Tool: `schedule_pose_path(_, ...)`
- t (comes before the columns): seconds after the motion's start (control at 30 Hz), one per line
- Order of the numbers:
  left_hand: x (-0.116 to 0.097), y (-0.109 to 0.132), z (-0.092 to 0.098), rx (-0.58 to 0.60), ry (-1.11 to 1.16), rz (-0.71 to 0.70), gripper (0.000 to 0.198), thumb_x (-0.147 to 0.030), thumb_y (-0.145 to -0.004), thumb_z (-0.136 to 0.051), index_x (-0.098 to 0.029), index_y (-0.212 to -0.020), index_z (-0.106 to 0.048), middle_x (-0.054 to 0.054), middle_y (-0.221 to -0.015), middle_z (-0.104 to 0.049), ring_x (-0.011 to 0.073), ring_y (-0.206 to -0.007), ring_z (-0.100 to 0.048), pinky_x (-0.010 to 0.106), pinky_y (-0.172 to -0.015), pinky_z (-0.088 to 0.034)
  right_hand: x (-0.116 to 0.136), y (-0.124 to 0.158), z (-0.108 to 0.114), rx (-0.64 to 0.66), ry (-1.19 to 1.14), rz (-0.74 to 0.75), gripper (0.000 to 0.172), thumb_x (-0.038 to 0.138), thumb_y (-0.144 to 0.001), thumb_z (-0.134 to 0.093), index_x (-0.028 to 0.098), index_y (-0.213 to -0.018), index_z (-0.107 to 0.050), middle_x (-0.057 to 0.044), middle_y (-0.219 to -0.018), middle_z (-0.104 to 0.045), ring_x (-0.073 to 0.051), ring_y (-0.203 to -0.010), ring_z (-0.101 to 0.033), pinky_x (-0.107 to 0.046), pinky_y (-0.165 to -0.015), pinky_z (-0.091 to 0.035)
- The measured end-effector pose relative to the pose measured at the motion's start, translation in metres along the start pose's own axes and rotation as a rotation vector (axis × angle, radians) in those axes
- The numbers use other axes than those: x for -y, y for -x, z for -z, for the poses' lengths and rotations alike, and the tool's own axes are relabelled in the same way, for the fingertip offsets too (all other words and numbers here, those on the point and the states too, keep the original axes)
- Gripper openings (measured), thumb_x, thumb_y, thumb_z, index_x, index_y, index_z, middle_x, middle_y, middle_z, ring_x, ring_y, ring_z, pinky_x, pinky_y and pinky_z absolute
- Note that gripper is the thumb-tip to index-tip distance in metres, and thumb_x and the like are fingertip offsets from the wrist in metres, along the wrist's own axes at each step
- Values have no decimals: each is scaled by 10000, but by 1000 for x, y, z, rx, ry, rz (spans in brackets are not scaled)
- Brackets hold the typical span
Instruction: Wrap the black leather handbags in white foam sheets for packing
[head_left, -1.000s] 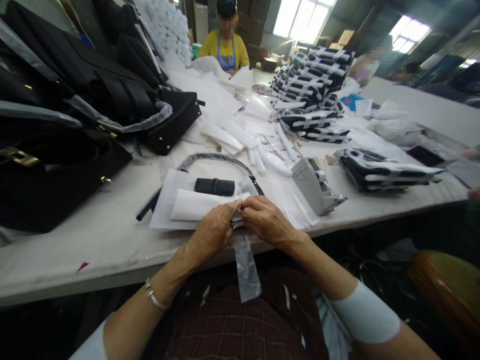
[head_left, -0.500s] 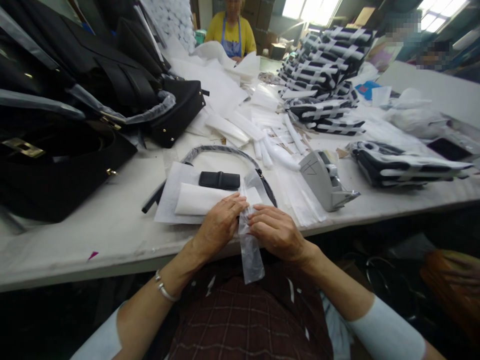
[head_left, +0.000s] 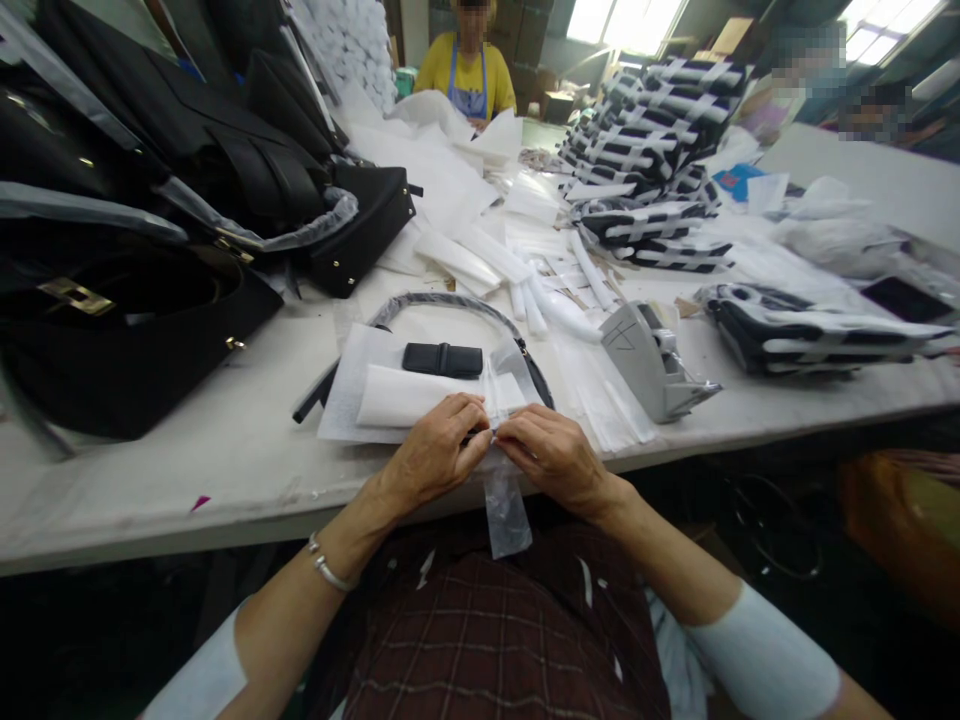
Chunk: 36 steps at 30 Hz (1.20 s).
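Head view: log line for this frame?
left hand: pinching clear plastic bag | right hand: pinching same bag | bag: hangs off table edge | behind: white foam sheet, black strap

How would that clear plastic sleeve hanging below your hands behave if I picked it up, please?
Probably floppy: the plastic sleeve dangles limp below the left hand and right hand pinching it. Likely very light, since it is thin and see-through. Its glossy surface may be slippery, so pinch firmly.
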<state>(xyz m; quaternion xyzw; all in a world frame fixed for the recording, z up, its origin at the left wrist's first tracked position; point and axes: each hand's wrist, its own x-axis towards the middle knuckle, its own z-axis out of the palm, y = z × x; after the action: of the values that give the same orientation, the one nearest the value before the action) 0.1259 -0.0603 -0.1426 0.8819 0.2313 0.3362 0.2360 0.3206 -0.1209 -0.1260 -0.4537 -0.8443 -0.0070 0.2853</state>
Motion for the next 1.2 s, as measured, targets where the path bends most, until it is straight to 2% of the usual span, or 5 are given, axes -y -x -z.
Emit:
schedule_pose_path(0.27,5,-1,-12,22,-243,3,117,-79,-900,-507,-176,-956,-540,74,-985,-615,226,-959,-586,369,-869,-531,0,-16,4,121,313,97,223,157,-997,-453,171,-851,-620,-68,-825,-609,-212,-797,-495,-341,-738,-421)
schedule_pose_path(0.5,14,6,-26,-62,-380,-124,108,-131,-959,-483,-165,-986,-582,75,-975,-639,218,-962,-602,375,-905,-520,-15,-2,-23,-56,289,181,263,167,-1004,-430,193,-826,-621,-57,-833,-658,-201,-799,-548,-371,-753,-416)
schedule_pose_path(0.87,13,9,-23,-50,-357,-177,146,-131,-948,-500,-171,-1010,-626,80,-1019,-657,223,-1061,-596,399,-1015,-481,5,73,-3,149,216,233,359,124,-983,-464,226,-1305,-586,-69,-1340,-624,-273,-1358,-458,-542,-1126,-381)
schedule_pose_path(1.03,13,9,-25,-48,-368,-176,160,-136,-955,-485,-180,-1006,-629,71,-1006,-662,213,-1063,-600,398,-1032,-476,9,54,-16,-44,86,217,219,117,-975,-488,217,-1052,-668,-22,-1098,-736,-212,-1172,-607,-462,-1124,-370)
schedule_pose_path(1.2,14,12,-29,-91,-353,-191,187,-115,-958,-461,-180,-1026,-624,58,-954,-678,198,-1083,-622,407,-1067,-459,18,15,7,-16,5,129,250,73,-954,-432,200,-886,-636,-16,-811,-716,-153,-801,-652,-408,-1008,-421)
